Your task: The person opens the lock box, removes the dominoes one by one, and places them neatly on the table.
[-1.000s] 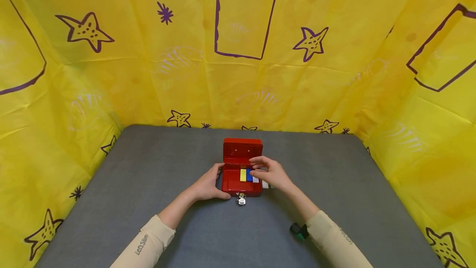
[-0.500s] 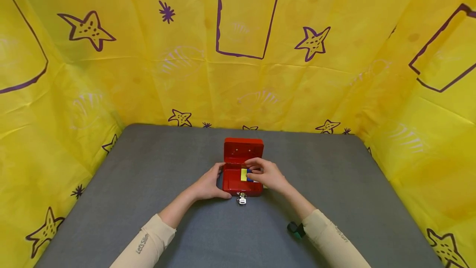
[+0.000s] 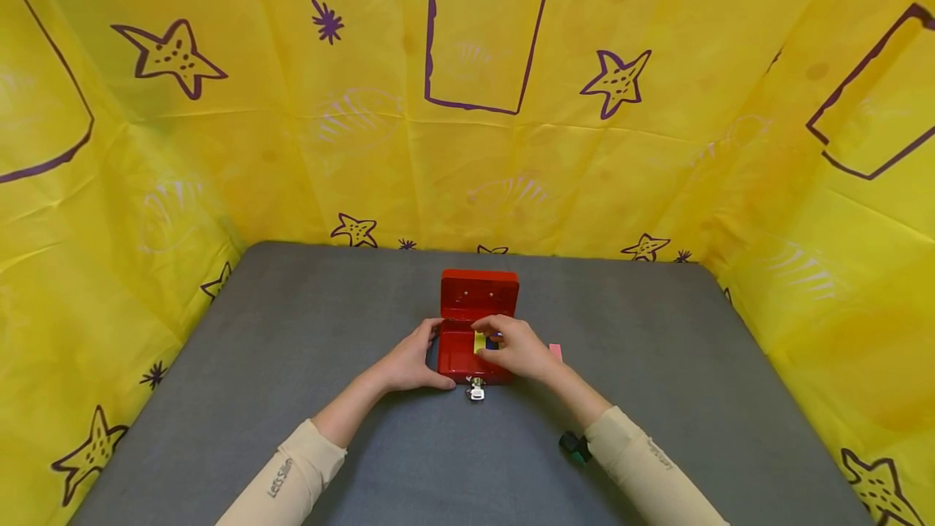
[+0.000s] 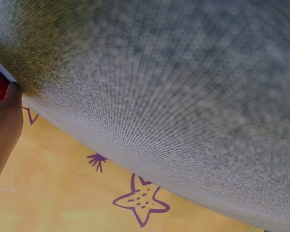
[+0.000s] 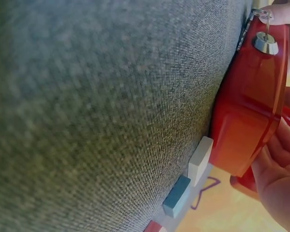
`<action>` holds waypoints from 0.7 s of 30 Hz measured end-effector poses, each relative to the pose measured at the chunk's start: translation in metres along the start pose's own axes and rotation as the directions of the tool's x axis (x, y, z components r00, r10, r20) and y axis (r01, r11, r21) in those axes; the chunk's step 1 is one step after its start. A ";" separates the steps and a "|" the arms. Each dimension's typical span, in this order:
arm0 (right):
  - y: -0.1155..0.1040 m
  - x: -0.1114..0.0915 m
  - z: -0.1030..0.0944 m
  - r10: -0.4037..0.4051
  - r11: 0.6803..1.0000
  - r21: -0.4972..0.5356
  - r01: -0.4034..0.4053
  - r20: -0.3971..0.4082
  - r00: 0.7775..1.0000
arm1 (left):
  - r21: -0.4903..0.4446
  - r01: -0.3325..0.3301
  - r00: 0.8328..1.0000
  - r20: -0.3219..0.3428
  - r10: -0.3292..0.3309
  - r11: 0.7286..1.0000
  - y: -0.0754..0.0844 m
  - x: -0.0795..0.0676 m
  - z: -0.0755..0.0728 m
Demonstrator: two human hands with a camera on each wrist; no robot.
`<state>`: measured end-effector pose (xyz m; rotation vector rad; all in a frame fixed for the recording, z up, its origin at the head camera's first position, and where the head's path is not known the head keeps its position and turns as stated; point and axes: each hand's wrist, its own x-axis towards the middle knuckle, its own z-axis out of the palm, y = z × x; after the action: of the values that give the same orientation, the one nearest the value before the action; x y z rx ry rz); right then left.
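A red cash box (image 3: 456, 354) stands on the grey table with its lid (image 3: 479, 293) raised. My left hand (image 3: 409, 361) grips its left side, thumb at the front corner and fingers toward the back. In the box, a yellow block (image 3: 480, 342) lies with my right hand (image 3: 514, 347) over it, thumb and fingertips curled at its two ends. Beside it a blue block (image 3: 493, 343) is mostly hidden by that hand. Keys (image 3: 476, 393) hang from the front lock. The right wrist view shows the box's right end (image 5: 241, 135) and the silver lock (image 5: 266, 43).
On the table to the right of the box lie a white block (image 5: 200, 161), a teal block (image 5: 177, 195) and a pink block (image 3: 556, 351). A black and green device (image 3: 574, 446) sits at the right wrist. Yellow patterned cloth (image 3: 351, 169) surrounds the table.
My right hand has moved left inside the box, from the white and blue blocks to the yellow one, covering the others. My left hand keeps its grip on the box.
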<state>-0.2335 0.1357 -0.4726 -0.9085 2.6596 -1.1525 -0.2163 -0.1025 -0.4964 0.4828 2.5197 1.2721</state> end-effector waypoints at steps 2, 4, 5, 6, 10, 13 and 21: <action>0.000 0.001 0.001 -0.006 0.999 -0.041 0.006 0.004 1.000 | 0.000 -0.002 1.000 0.000 0.002 1.000 0.000 0.000 0.000; -0.001 0.002 0.002 -0.009 0.997 -0.076 0.010 0.008 1.000 | -0.001 -0.003 1.000 -0.001 0.003 1.000 0.001 -0.001 0.000; -0.001 0.002 0.002 -0.012 0.996 -0.086 0.013 0.010 1.000 | -0.003 -0.004 1.000 -0.002 0.004 1.000 0.001 -0.001 -0.001; -0.001 0.003 0.003 -0.013 0.995 -0.098 0.014 0.014 1.000 | -0.004 -0.004 1.000 -0.002 0.004 1.000 0.002 -0.001 -0.001; -0.001 0.005 0.004 -0.019 0.991 -0.132 0.023 0.028 0.999 | -0.007 -0.004 1.000 0.001 0.004 1.000 0.002 -0.002 -0.001; 0.000 0.006 0.006 -0.028 0.987 -0.160 0.034 0.040 0.999 | -0.008 -0.007 1.000 0.002 0.007 1.000 0.001 -0.001 -0.001; 0.001 0.008 0.009 -0.048 0.981 -0.184 0.059 0.062 0.997 | -0.009 -0.005 1.000 0.003 0.005 1.000 0.000 -0.001 -0.001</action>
<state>-0.2372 0.1262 -0.4780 -1.0310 2.7467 -0.8849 -0.2157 -0.1036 -0.4963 0.4895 2.5106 1.2831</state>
